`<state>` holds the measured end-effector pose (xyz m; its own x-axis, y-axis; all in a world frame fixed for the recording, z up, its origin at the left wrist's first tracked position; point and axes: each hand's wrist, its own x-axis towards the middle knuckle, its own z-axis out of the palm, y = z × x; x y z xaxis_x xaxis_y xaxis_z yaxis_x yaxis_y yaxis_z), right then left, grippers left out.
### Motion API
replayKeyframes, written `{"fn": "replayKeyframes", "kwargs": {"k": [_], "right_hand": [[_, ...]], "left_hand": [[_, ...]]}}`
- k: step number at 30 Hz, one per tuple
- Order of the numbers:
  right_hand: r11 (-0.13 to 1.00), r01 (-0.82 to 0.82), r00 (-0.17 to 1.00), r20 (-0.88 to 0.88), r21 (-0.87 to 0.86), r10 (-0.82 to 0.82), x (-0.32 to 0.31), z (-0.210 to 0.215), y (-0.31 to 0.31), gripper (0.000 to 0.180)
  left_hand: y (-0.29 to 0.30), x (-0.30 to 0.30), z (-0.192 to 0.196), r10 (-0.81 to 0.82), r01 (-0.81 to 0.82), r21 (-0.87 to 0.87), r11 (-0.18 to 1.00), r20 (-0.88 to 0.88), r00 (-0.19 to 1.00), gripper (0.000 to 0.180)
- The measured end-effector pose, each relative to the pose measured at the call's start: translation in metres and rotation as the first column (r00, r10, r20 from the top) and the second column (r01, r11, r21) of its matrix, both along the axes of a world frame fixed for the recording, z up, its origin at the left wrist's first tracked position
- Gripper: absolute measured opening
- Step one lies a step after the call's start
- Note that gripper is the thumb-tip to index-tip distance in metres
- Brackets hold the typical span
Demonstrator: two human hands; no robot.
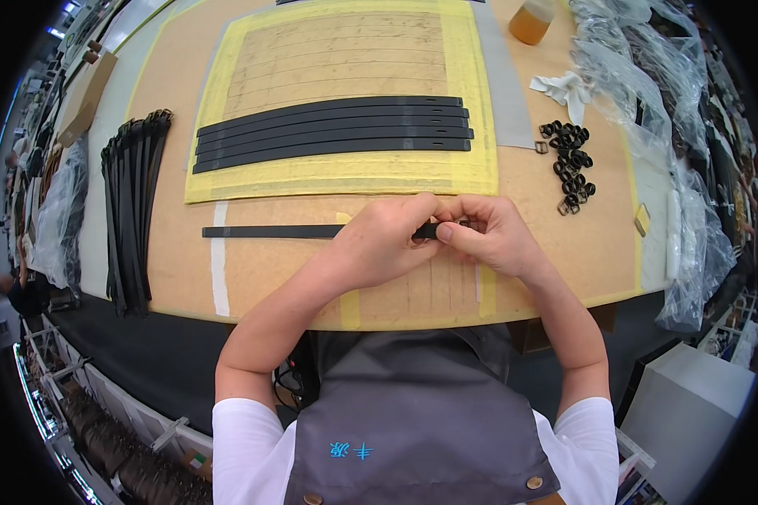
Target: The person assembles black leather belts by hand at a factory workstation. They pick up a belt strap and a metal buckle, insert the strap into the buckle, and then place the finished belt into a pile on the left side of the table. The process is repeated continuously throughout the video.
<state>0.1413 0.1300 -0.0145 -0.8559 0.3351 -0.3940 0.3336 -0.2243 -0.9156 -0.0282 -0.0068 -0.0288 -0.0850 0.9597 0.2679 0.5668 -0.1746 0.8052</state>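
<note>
Nearest the wearer: grey apron and white sleeves at 6 o'clock, both forearms rising to the middle of the view. Left hand point(377, 244) and right hand point(493, 236) meet over the near part of the surface point(269, 278). Both grips are closed, fingertips pinched on the right end of a single black strap point(269, 231). The strap lies flat and runs out toward 9 o'clock from the hands; its held end is mostly hidden under the fingers.

Just beyond, toward 12 o'clock: yellow mat point(345, 177) carrying five black straps point(333, 133) side by side, touching along their edges.

At 9 o'clock: bundle of black straps point(130, 210) lying lengthwise near the surface's left edge.

At 2 o'clock: pile of small black loops and buckles point(569, 164), well apart from the hands. Beyond it, white scraps point(564, 87) and clear plastic bags point(648, 76).

Farthest, at 1 o'clock: jar of amber liquid point(531, 21).
</note>
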Motion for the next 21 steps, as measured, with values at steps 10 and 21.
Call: {"fn": "replayKeyframes", "kwargs": {"k": [10, 21], "right_hand": [[0.998, 0.025, 0.999, 0.039, -0.064, -0.023, 0.007, -0.009, 0.011, 0.02], [0.999, 0.017, 0.999, 0.029, -0.049, -0.016, 0.008, -0.008, 0.012, 0.02]], "left_hand": [[0.001, -0.005, 0.005, 0.03, -0.017, -0.135, 0.991, 0.097, 0.995, 0.024], [0.003, -0.004, 0.005, 0.03, -0.017, -0.138, 0.99, 0.091, 0.995, 0.021]]}}
